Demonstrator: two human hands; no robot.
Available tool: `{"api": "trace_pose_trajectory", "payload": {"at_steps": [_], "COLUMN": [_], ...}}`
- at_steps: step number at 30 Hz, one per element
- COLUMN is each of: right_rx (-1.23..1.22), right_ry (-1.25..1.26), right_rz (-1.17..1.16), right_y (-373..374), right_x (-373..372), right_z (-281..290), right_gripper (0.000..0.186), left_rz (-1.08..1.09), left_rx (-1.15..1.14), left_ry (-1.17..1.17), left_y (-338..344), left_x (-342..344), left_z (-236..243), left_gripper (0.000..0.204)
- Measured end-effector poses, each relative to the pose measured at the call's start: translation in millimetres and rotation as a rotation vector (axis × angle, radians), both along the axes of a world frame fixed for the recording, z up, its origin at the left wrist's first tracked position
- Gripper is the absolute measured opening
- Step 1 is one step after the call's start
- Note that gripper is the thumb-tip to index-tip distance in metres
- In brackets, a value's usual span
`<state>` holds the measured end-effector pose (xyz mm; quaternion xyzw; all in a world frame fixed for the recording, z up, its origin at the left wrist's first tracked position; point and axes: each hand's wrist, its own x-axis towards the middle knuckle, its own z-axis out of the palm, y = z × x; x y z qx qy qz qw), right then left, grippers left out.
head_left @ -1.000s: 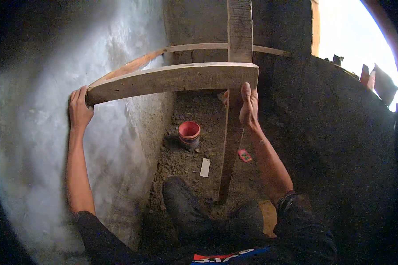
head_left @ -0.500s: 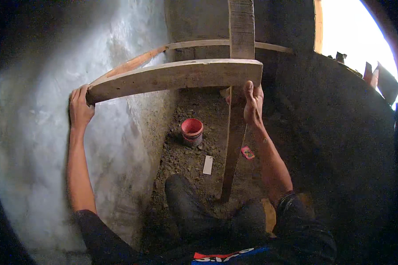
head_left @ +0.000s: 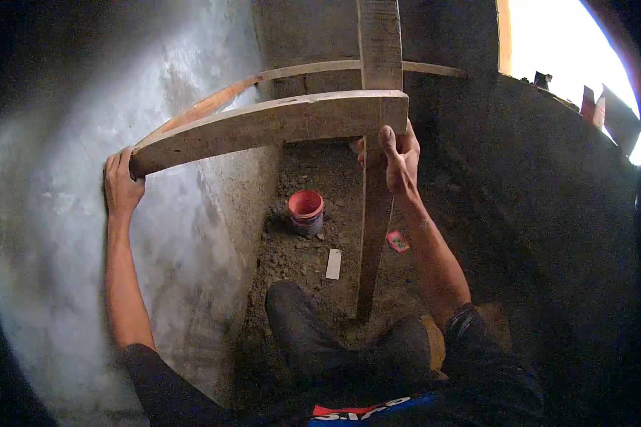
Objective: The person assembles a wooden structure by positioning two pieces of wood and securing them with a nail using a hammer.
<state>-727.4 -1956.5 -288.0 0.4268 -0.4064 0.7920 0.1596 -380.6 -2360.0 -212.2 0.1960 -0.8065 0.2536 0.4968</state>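
Observation:
A wooden plank [head_left: 263, 122] lies crosswise in front of me, its right end lapping over the front of an upright wooden post [head_left: 379, 46]. My left hand [head_left: 124, 183] is closed around the plank's left end, against the plastered wall. My right hand [head_left: 403, 162] grips the post just below the plank's right end. Its thumb points up against the plank's lower corner, and fingertips show past the post's left side.
A grey plastered wall [head_left: 167, 263] rises on the left. Behind the plank a thin wooden strip [head_left: 310, 70] runs along the walls. On the rubble floor are a red-rimmed bucket [head_left: 307, 215], a white rectangular piece [head_left: 333, 264] and a pink packet [head_left: 397, 242]. A bright opening [head_left: 563, 53] is upper right.
The plank, post and both hands sit slightly farther left in the picture, and the background has shifted left too. Both hands keep the same hold.

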Motion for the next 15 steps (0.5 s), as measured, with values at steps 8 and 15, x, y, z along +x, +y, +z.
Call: {"api": "trace_pose_trajectory", "payload": {"at_steps": [8, 15], "right_rx": [-0.004, 0.007], "right_ry": [-0.026, -0.025], "right_rz": [0.099, 0.101], "right_y": [1, 3], "right_x": [0, -6], "right_z": [-2, -5], "right_gripper": [0.062, 0.06], "left_rz": [-0.01, 0.004], "left_rx": [-0.006, -0.054], "left_ry": [-0.004, -0.047], "left_y": [2, 6], "left_x": [1, -2], "left_z": [3, 3], "left_gripper": [0.063, 0.066]}}
